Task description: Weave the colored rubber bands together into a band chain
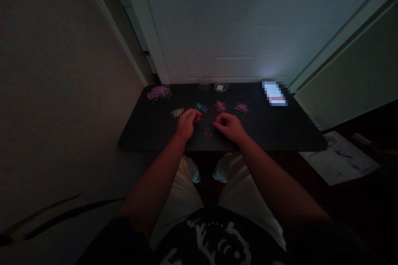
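My left hand rests near the front middle of the dark table with its fingers curled inward. Whatever may be in it is hidden. Opposite, my right hand has thumb and forefinger pinched together, and anything between them is too small to make out. Between the two hands lies a small, dim pile of thin dark strands. Beyond my left hand are a yellowish pile of short strands and a blue pile. Past my right hand sit a pink-red pile and a pinkish-purple pile.
A larger mixed pink-purple pile occupies the table's back left. Along the back edge stand a clear container and a round clear lid-like piece. A lit phone is at the back right, against a white panel.
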Available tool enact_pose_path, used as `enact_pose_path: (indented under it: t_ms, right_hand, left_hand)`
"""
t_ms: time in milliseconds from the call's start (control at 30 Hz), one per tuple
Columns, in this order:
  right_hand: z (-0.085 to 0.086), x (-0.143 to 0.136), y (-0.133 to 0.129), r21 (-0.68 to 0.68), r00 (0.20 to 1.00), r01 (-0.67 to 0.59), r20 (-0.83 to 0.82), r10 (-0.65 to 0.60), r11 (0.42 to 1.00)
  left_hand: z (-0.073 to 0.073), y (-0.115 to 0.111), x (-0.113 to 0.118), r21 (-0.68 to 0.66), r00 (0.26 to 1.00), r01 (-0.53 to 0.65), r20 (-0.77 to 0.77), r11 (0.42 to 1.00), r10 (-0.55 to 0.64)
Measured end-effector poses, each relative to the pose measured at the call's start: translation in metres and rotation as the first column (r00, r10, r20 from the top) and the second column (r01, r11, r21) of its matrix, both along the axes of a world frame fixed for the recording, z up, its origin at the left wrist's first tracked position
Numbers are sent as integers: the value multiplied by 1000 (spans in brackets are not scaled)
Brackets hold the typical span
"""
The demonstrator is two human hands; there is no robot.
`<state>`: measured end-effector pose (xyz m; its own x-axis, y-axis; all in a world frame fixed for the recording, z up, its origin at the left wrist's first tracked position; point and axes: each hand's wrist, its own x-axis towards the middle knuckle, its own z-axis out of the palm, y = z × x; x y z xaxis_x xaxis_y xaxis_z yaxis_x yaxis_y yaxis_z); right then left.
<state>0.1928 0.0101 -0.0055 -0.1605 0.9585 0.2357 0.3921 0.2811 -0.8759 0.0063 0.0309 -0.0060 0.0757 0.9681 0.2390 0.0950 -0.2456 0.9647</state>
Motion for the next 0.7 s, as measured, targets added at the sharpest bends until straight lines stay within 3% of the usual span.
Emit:
enact_pose_path:
  t_ms: [167,267,433,567,700]
  right_hand:
    - [-1,1,0,20,1000,-2,17,2,1000]
    - [-1,1,0,20,1000,-4,27,3,1000]
    - [-1,1,0,26,1000,10,13,-11,1000]
    - [-3,2,1,24,1000,1,11,-2,1000]
    - [-4,2,2,1,1000,-4,9,4,1000]
  left_hand:
    - [-6,7,-3,-37,982,-57,180,998,63]
    - [-6,8,-5,-51,986,-60,155,997,68]
    - [-1,-2,-10,-1,988,55,-146,998,-54]
    - [5,-16,-16,77,857,186,-500,980,-123]
    - [9,-26,-18,137,747,227,-660,964,-82]
